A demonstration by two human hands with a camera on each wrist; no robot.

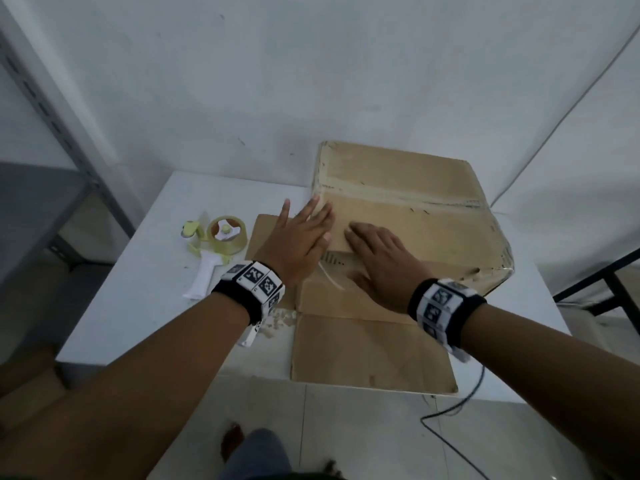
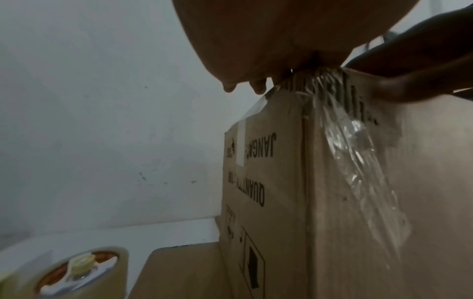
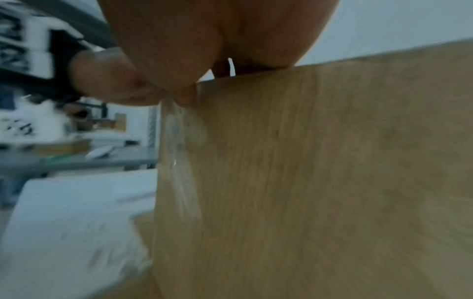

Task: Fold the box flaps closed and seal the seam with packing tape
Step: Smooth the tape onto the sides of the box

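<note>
The cardboard box sits on the white counter, both hands flat on its top flaps to hold them shut, left hand fingers spread, right hand fingers together, tape dispenser waiting just left.

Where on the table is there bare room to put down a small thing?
Bare table lies near of the tape dispenser, and a strip behind it, up to the wall. Right of the box is another patch. The middle is crowded: box, flat cardboard, both hands.
</note>
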